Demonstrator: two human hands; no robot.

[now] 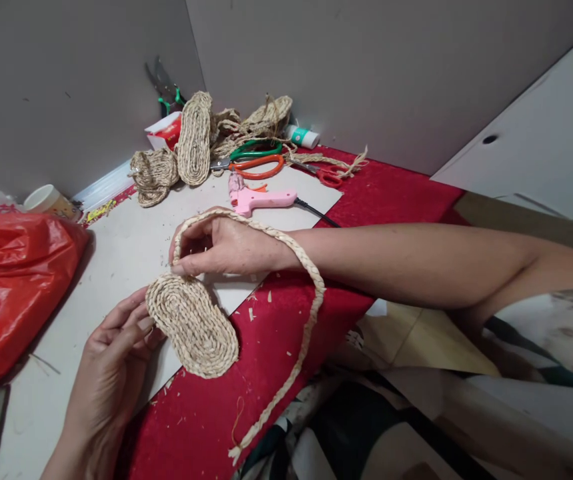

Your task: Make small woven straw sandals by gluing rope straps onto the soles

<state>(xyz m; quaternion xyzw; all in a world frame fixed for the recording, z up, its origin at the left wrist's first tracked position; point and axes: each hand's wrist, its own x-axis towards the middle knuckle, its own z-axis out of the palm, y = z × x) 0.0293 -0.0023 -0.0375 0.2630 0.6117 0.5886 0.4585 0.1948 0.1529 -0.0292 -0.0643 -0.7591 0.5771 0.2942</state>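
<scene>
A coiled oval sole of braided straw (193, 325) lies on a white board (116, 260) at the edge of the red cloth (266, 347). My left hand (111, 363) rests its fingertips against the sole's left rim, fingers extended. My right hand (221, 245) pinches the braid where it joins the sole's top edge. The loose braided rope (311, 313) loops over my right wrist and trails down toward the table's front edge.
A pink glue gun (256, 199) lies behind my right hand. Green and orange scissors (256, 160), red scissors (329, 177), finished straw soles (193, 137) and a glue tube (303, 137) sit at the back. A red plastic bag (11, 287) fills the left.
</scene>
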